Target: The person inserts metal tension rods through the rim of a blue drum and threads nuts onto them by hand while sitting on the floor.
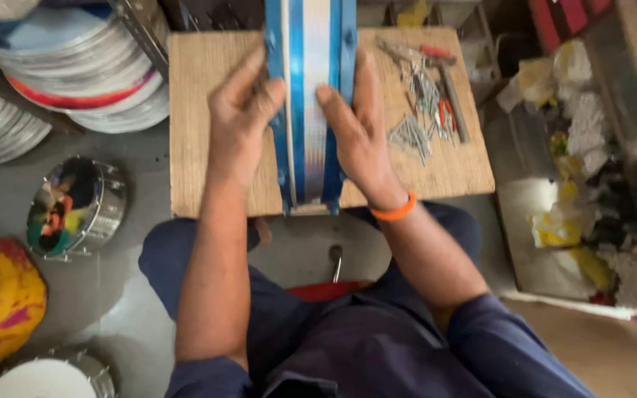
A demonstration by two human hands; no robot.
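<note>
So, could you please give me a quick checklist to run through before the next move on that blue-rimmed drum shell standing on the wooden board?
1. Left hand gripping the blue-rimmed drum shell: ok.
2. Right hand gripping its other side: ok.
3. Shell standing on edge on the square wooden board: ok.
4. Loose metal nails lying apart from the shell: ok.
5. Red-handled tool beside the nails: ok.
6. Shell's far rim: cannot tell, out of frame.

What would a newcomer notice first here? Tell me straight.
The blue hoop standing on edge on the wooden board, with the left hand and right hand pressed to its sides. Next, the nails strewn on the board's right part, and the small painted drum on the floor at left.
</note>
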